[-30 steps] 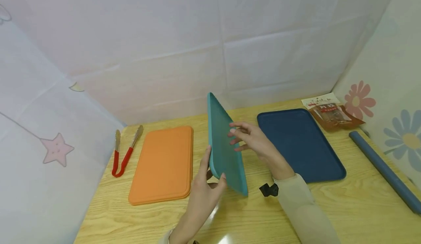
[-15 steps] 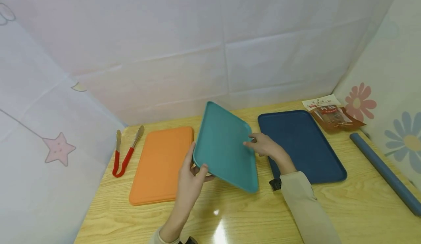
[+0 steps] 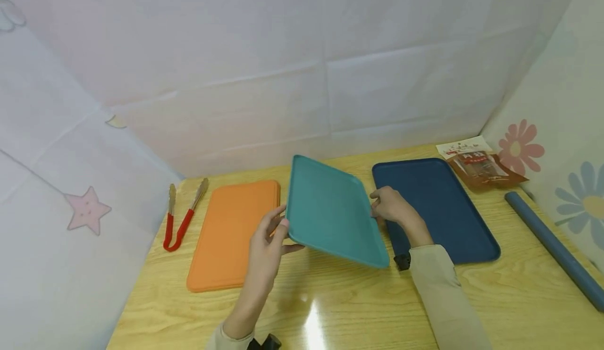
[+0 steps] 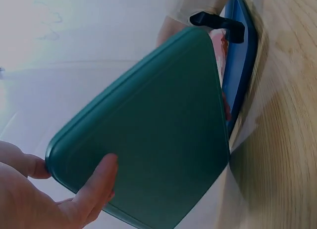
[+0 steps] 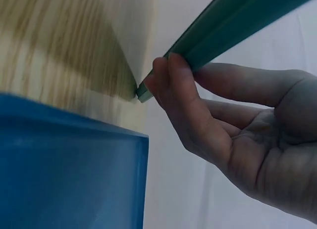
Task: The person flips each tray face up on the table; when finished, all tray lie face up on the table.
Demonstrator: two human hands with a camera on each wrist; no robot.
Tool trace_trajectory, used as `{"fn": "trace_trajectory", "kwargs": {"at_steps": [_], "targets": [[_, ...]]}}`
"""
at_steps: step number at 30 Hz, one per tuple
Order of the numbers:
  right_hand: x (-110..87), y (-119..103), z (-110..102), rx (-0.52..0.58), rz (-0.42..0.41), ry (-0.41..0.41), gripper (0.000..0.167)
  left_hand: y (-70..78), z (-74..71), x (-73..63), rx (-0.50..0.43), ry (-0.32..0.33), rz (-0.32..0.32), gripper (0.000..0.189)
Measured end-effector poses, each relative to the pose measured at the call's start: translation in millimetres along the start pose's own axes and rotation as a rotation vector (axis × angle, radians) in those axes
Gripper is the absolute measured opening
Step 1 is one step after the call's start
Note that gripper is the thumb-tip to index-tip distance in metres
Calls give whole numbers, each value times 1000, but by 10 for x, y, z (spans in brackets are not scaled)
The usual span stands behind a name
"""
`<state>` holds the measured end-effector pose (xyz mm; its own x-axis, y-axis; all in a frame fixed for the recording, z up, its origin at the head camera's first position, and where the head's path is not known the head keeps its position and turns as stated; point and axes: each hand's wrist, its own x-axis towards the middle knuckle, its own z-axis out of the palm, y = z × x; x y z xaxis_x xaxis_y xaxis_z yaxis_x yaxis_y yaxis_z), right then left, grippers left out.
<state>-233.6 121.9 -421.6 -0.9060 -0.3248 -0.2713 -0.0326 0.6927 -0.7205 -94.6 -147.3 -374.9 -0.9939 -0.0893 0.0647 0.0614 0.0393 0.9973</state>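
Note:
Both hands hold a teal rectangular tray (image 3: 330, 211), tilted above the middle of the wooden table. My left hand (image 3: 262, 250) grips its near left corner, thumb at the rim and fingers reaching beneath; the left wrist view shows the thumb on one side of the tray (image 4: 148, 115) and a finger at its edge. On the opposite edge, my right hand (image 3: 392, 206) pinches the rim between thumb and bent fingers, as the right wrist view shows of this hand (image 5: 237, 130). A navy blue tray (image 3: 436, 214) lies flat to the right, partly behind the right forearm.
Left of the hands lies an orange rectangular board (image 3: 231, 234), with red-handled tongs (image 3: 179, 224) beyond it. A brown food packet (image 3: 481, 166) sits at the back right corner. A blue-grey roll (image 3: 554, 248) runs along the right side. Fabric walls (image 3: 250, 77) enclose the table.
The teal tray has turned from nearly upright and edge-on to a flatter tilt facing the head camera. The right hand has moved right and taken its right edge; the left hand has shifted left.

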Motion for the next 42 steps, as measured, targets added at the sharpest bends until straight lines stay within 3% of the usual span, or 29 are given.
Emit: {"fn": "trace_trajectory", "kwargs": {"at_steps": [3, 7, 11, 16, 26, 35, 42], "targets": [[-11, 26, -34, 27, 3, -13, 59, -67, -59, 109, -1, -1, -46, 42], [-7, 39, -30, 59, 11, -49, 60, -213, -151, 245, 7, -3, -151, 45], [10, 52, -15, 55, 15, -50, 59, -345, -198, 299, 41, -8, -205, 47], [23, 55, -39, 29, 12, -25, 59, -405, -205, 320, 94, -22, -199, 47], [32, 119, -40, 89, 41, -50, 57, -518, -211, 382, 187, -67, -206, 41], [51, 137, -32, 130, 52, -47, 56, -685, -188, 435, 393, -67, -173, 39], [78, 153, -29, 134, 64, -55, 55, -749, -171, 430, 474, -86, -144, 40]]}}
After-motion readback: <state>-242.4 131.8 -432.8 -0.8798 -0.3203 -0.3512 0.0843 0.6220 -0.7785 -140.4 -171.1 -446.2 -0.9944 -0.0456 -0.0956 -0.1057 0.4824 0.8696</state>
